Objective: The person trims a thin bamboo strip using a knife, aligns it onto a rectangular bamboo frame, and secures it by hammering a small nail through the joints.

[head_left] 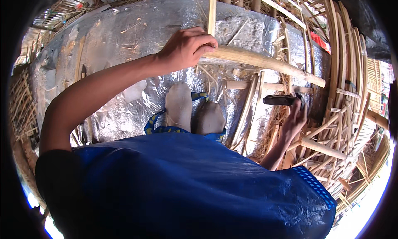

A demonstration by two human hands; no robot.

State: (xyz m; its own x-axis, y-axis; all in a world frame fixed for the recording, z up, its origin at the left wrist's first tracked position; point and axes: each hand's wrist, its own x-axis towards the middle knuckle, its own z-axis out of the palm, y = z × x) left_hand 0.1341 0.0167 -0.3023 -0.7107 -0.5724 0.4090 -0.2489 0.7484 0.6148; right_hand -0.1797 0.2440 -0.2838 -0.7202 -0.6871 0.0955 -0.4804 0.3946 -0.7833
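Observation:
My left hand point(188, 47) reaches across the middle, its fingers curled at the left end of a thick split bamboo pole point(265, 63). The pole slants down to the right over the silvery sheet. An upright bamboo strip point(212, 15) stands just beyond that hand. At the right, my right hand point(295, 119) is closed at the end of a short black tool point(278, 100) lying crosswise; its exact kind is unclear, and part of the grip is hidden. A second bamboo length point(265, 86) lies between the pole and this tool.
My knees point(178, 104) rest near the middle, below the pole. A wrinkled silvery sheet point(112, 36) covers the ground. Bamboo slats point(348, 52) form a frame along the right, with loose strips point(251, 110) and straw close by. A bamboo lattice point(23, 102) stands far left.

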